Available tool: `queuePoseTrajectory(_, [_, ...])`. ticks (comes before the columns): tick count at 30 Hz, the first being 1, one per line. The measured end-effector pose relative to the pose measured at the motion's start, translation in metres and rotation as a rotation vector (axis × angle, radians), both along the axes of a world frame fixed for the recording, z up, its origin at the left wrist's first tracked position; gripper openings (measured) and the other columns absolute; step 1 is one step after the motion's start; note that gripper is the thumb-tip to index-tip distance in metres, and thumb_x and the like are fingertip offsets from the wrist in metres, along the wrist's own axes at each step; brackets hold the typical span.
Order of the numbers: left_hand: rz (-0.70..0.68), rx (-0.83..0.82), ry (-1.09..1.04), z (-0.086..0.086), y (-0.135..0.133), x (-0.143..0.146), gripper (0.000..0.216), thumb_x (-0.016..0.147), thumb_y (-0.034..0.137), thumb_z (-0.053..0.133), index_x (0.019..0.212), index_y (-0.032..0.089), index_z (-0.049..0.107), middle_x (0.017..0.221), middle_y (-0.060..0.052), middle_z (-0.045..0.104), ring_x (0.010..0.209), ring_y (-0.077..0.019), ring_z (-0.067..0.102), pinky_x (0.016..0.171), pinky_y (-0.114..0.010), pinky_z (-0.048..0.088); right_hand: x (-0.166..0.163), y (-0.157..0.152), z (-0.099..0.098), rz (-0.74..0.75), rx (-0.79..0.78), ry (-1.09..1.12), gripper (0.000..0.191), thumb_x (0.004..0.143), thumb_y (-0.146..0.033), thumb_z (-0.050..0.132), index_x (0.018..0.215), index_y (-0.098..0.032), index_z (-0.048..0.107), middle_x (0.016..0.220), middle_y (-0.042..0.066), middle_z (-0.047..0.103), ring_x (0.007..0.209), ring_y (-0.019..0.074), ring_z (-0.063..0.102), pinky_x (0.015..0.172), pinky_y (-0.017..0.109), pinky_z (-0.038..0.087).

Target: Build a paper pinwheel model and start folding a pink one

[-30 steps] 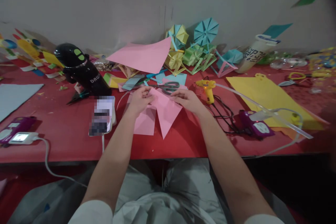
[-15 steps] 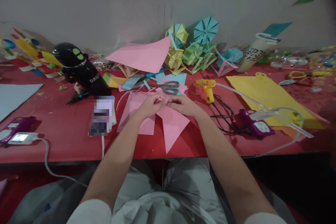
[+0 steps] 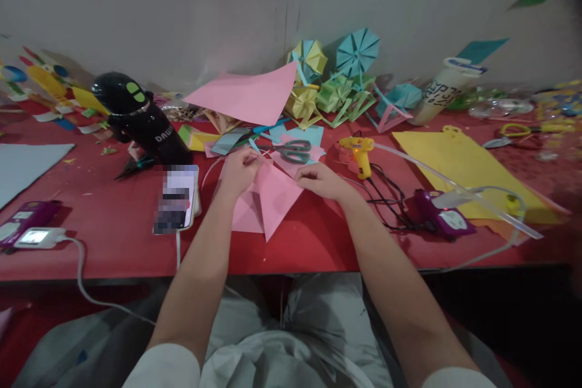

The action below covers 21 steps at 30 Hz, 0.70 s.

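A folded piece of pink paper [image 3: 276,197] spans the gap between my two hands, its pointed corner toward me. My left hand [image 3: 243,168] is closed on its upper left part. At its right corner, my right hand [image 3: 321,180] pinches the edge between thumb and fingers. Partly under the folded piece and my left hand lies a flat pink sheet [image 3: 245,215] on the red table [image 3: 313,248]. Just beyond my hands, scissors [image 3: 294,150] with grey-green handles rest on paper scraps.
A yellow glue gun [image 3: 359,151] with a lit light lies right of the scissors, its black cord running to a purple power strip [image 3: 445,218]. A phone [image 3: 179,200] and a black bottle [image 3: 140,118] stand left. Folded paper models [image 3: 341,94] line the wall.
The folded pink paper has swung left, its point now lower left than before. My left hand has moved left and slightly away from me; my hands are farther apart.
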<state>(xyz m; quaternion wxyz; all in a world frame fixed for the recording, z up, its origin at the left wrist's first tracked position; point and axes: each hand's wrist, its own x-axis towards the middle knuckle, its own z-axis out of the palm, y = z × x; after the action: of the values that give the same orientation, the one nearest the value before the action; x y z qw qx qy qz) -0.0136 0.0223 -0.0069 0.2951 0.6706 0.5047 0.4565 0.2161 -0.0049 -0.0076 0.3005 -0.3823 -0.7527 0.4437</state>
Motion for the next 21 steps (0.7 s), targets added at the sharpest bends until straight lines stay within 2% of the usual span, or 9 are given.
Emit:
queuePoseTrajectory(3, [0.168,0.028,-0.041,-0.001,0.009,-0.018,0.008,0.073,0.027,0.063,0.069,0.021,0.065,0.069,-0.002,0.065,0.074,-0.0194,0.062,0.071,-0.031,0.049,0.007,0.001,-0.002,-0.009,-0.028,-0.048,0.017,0.073,-0.023,0.053,0.056,-0.017,0.053,0.055,-0.004,0.048,0.055,0.0096,0.041,0.056,0.026,0.031])
queuePoseTrajectory(5, [0.244,0.027,-0.082,-0.002,0.011,-0.023,0.010,0.074,0.030,0.064,0.070,0.022,0.065,0.067,-0.002,0.063,0.072,-0.0189,0.061,0.071,-0.032,0.049,0.009,0.003,-0.005,-0.088,-0.002,-0.028,0.016,0.075,-0.023,0.054,0.060,-0.017,0.057,0.058,-0.002,0.053,0.057,0.0108,0.046,0.058,0.026,0.035])
queuePoseTrajectory(8, [0.228,0.009,-0.115,-0.002,0.009,-0.018,0.013,0.076,0.033,0.065,0.074,0.021,0.066,0.066,0.000,0.062,0.068,-0.0162,0.057,0.068,-0.031,0.048,0.006,0.007,-0.010,-0.301,0.106,0.076,0.016,0.080,-0.032,0.059,0.078,-0.018,0.064,0.074,0.001,0.062,0.066,0.0127,0.052,0.063,0.027,0.040])
queuePoseTrajectory(10, [0.200,0.019,-0.133,0.000,0.006,-0.010,0.013,0.077,0.033,0.064,0.075,0.020,0.067,0.064,0.001,0.060,0.065,-0.0146,0.055,0.065,-0.029,0.046,0.002,0.008,-0.011,-0.419,0.156,0.114,0.024,0.079,-0.041,0.064,0.090,-0.019,0.066,0.079,0.001,0.061,0.065,0.0120,0.050,0.062,0.026,0.040])
queuePoseTrajectory(14, [0.239,0.085,-0.169,0.008,-0.002,0.001,0.015,0.080,0.034,0.064,0.078,0.021,0.068,0.063,0.002,0.058,0.065,-0.0133,0.055,0.064,-0.026,0.046,-0.005,0.005,-0.008,-0.598,0.241,0.187,0.035,0.077,-0.051,0.069,0.094,-0.021,0.065,0.064,-0.003,0.050,0.058,0.0109,0.043,0.057,0.026,0.038])
queuePoseTrajectory(16, [0.275,0.134,-0.208,0.012,-0.007,0.004,0.016,0.081,0.036,0.063,0.082,0.021,0.069,0.070,0.001,0.062,0.071,-0.0139,0.058,0.067,-0.026,0.047,-0.008,0.001,-0.003,-0.591,0.220,0.239,0.037,0.078,-0.056,0.066,0.087,-0.020,0.065,0.062,-0.003,0.051,0.058,0.0115,0.046,0.056,0.026,0.039])
queuePoseTrajectory(18, [0.235,0.165,-0.265,0.016,-0.014,0.010,0.021,0.083,0.040,0.063,0.085,0.021,0.069,0.077,-0.001,0.066,0.075,-0.0149,0.061,0.072,-0.028,0.049,-0.011,-0.003,0.001,-0.483,0.147,0.297,0.043,0.078,-0.062,0.064,0.087,-0.020,0.066,0.073,0.002,0.060,0.066,0.0133,0.054,0.059,0.027,0.044])
queuePoseTrajectory(21, [-0.026,0.105,-0.277,0.020,-0.030,0.023,0.037,0.083,0.056,0.059,0.089,0.021,0.071,0.088,-0.005,0.071,0.084,-0.0191,0.064,0.077,-0.032,0.051,-0.018,-0.007,0.004,-0.288,0.036,0.440,0.053,0.074,-0.067,0.065,0.103,-0.023,0.066,0.101,0.007,0.067,0.088,0.0185,0.064,0.071,0.031,0.053])
